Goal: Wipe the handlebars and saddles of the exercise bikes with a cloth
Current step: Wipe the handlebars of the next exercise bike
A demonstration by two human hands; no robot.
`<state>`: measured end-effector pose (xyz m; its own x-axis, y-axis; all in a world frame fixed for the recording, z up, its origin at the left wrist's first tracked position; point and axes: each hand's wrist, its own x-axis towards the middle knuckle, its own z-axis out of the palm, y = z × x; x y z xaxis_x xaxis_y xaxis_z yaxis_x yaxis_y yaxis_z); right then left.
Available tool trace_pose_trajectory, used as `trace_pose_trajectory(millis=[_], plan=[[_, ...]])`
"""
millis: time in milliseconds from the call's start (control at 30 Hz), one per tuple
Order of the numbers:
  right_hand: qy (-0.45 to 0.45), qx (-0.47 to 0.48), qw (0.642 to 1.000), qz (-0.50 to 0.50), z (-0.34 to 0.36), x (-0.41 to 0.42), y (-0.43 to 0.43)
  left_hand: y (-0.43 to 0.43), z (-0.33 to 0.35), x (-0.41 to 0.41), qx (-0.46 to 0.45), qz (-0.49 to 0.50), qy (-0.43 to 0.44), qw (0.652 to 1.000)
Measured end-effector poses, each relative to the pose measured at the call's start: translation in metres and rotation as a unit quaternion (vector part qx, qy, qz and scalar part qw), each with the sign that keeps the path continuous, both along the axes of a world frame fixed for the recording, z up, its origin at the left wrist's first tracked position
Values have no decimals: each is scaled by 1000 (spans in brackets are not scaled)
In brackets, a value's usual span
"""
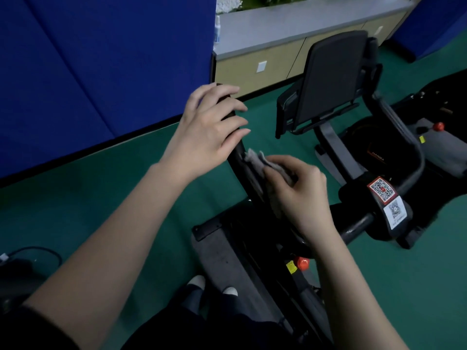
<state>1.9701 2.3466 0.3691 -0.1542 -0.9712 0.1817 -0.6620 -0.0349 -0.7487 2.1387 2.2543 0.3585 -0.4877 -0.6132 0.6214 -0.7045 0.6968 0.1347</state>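
Observation:
A black handlebar (pixel 238 150) of the near exercise bike runs diagonally through the middle of the view. My left hand (pixel 209 130) lies over its upper end with the fingers straight and spread. Just below, my right hand (pixel 298 193) grips a grey cloth (pixel 255 161) and presses it against the bar. The bar's right side (pixel 358 223) joins a clamp with QR stickers (pixel 381 192). The console screen (pixel 331 79) stands behind. No saddle shows.
Blue padded panels (pixel 101 59) wall off the left. A beige cabinet with a grey top (pixel 290 26) holds a spray bottle (pixel 217 29). Green floor (pixel 101 198) surrounds the bike. A second bike (pixel 439 147) stands at the right; red knobs (pixel 302 263) sit on both frames.

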Motion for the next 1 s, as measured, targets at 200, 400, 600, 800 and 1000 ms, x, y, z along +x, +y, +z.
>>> trace_pose_trajectory(millis=[200, 400, 600, 800, 1000], plan=[[-100, 119, 988, 17, -3, 6, -44, 0, -2, -4, -1, 16, 23, 1000], [-93, 81, 992, 21, -12, -15, -10, 0, -5, -5, 7, 18, 41, 999], [13, -100, 992, 81, -10, 12, 0, 2, -4, -3, 24, 16, 33, 999], [73, -112, 988, 76, -15, 1, 23, 0, -3, 1, 13, 7, 31, 999], [68, -92, 986, -121, -16, 24, 24, -10, -6, 7, -45, -18, 19, 999]])
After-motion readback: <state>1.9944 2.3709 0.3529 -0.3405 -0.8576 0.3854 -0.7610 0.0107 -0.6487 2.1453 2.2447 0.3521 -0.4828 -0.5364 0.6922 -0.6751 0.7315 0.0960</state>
